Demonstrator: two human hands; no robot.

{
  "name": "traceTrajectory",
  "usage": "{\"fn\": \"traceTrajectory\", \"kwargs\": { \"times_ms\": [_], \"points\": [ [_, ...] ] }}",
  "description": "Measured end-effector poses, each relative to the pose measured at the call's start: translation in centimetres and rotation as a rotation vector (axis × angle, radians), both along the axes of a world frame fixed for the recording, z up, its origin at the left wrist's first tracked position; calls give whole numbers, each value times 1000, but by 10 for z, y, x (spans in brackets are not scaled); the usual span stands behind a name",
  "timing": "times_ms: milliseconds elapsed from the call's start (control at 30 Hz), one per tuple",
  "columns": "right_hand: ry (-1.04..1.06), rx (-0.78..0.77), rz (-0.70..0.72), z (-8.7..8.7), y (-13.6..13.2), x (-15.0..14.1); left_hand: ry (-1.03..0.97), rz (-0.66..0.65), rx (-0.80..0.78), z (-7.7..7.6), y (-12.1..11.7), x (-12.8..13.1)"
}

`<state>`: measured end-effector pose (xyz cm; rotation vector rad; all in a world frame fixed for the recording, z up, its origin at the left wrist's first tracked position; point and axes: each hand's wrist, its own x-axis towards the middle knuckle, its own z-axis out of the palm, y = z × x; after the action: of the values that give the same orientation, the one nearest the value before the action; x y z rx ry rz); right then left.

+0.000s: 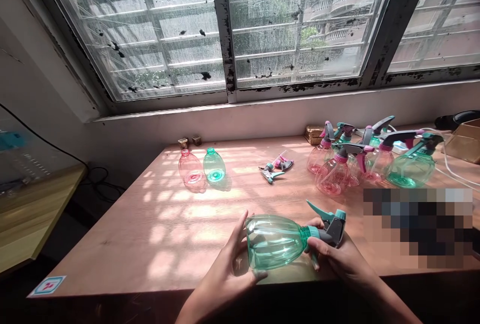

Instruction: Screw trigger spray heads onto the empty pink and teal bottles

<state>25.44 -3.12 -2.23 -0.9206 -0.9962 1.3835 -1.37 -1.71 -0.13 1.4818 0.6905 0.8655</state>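
Note:
A clear green spray bottle (pixel 275 244) lies sideways in the air above the table's front edge, held between both hands. My left hand (pixel 234 264) wraps round its base, thumb below and fingers on the far side. At the neck, my right hand (pixel 333 254) grips the teal collar (pixel 313 233), with thumb and fingers closed round it. The grey and teal trigger head (pixel 333 226) sits on the neck, its lever pointing up and back. A straw shows faintly through the bottle wall.
A pink bottle (pixel 190 169) and a green bottle (pixel 215 166), both without heads, stand at the back left. Loose trigger heads (pixel 275 166) lie mid-table. Several spray bottles with heads (pixel 333 174) crowd the back right, near a cardboard box (pixel 465 141). A pixelated patch covers the right side.

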Motion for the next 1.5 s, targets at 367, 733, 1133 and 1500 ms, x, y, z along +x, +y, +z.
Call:
{"fn": "traceTrajectory", "kwargs": {
  "times_ms": [367,733,1133,1500],
  "points": [
    [-8,-11,-2,0,0,0,15,22,-18,-1,0,-3],
    [-50,14,-13,0,0,0,-4,43,-48,-4,0,-4],
    [-49,-10,-44,3,0,-1,82,83,-24,-3,0,-4],
    [-26,10,-27,-2,0,1,30,44,-33,1,0,-1]
  ]
}}
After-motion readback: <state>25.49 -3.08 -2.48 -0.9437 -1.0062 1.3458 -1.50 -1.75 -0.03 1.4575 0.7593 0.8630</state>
